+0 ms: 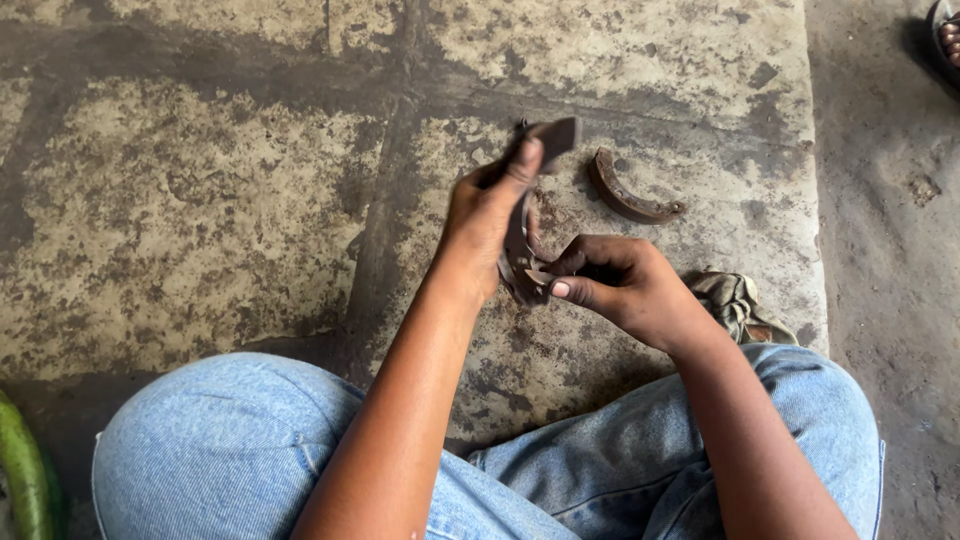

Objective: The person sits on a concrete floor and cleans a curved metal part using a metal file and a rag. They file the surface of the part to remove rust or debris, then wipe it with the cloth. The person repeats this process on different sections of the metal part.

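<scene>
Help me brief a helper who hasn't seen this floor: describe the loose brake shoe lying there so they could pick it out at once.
Start at the stained concrete floor before the seated person's knees. Just beyond the right hand lies a brake shoe, a rusty brown crescent. Unlike the brake shoe in hand, it lies alone, and the crumpled rag nearby is soft cloth.

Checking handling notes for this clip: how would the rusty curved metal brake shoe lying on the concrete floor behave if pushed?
The rusty curved metal brake shoe looks rigid and probably heavy for its size. Lying flat on the rough, stained concrete floor, it would likely scrape rather than roll.
</scene>
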